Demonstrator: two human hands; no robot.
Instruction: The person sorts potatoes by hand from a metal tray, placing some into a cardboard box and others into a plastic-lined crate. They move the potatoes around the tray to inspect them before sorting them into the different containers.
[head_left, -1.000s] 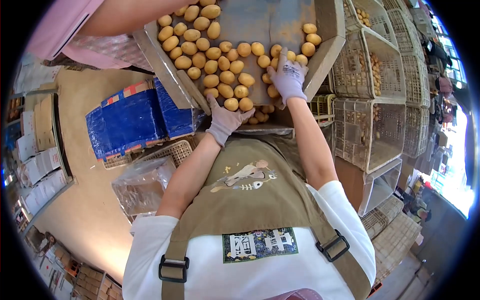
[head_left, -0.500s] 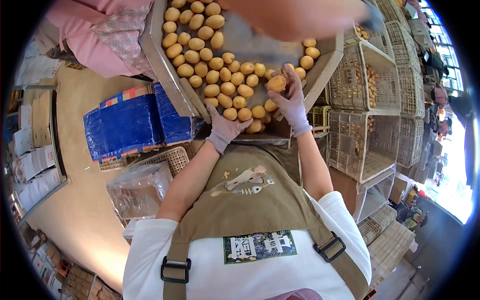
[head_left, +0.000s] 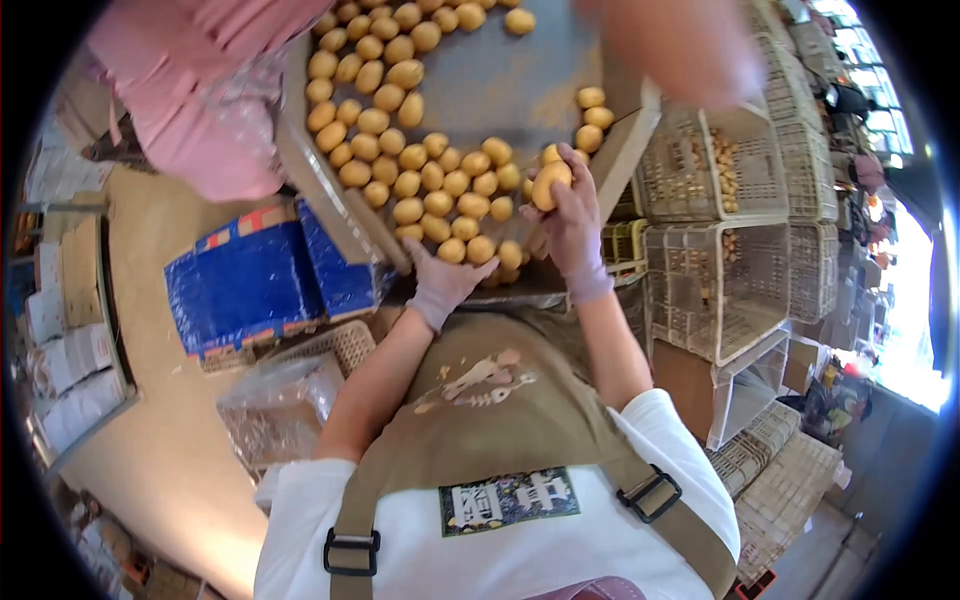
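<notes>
Many small yellow potatoes (head_left: pixel 437 203) lie on a grey metal sorting tray (head_left: pixel 490 90) with raised sides. My right hand (head_left: pixel 580 232), in a pale thin glove, grips one potato (head_left: pixel 552 185) above the tray's near right part, its fingers wrapped around it. At the near left corner, my left hand (head_left: pixel 446 284), gloved too, lies with thumb and fingers spread against the nearest potatoes (head_left: pixel 466 249). It holds none of them. More potatoes sit low at the tray's near end, partly hidden behind the others.
Plastic crates (head_left: pixel 715 285), some with potatoes inside, are stacked on the right. On the left stand a blue-wrapped box (head_left: pixel 245 285) and a plastic-covered crate (head_left: pixel 280 390). A person in pink (head_left: pixel 200 110) is at the far left; a blurred forearm (head_left: pixel 690 45) reaches across the top.
The view has shifted slightly. My right hand still holds the potato, now turned with its long side upright. My left hand stays by the near potatoes. The blurred forearm has moved right.
</notes>
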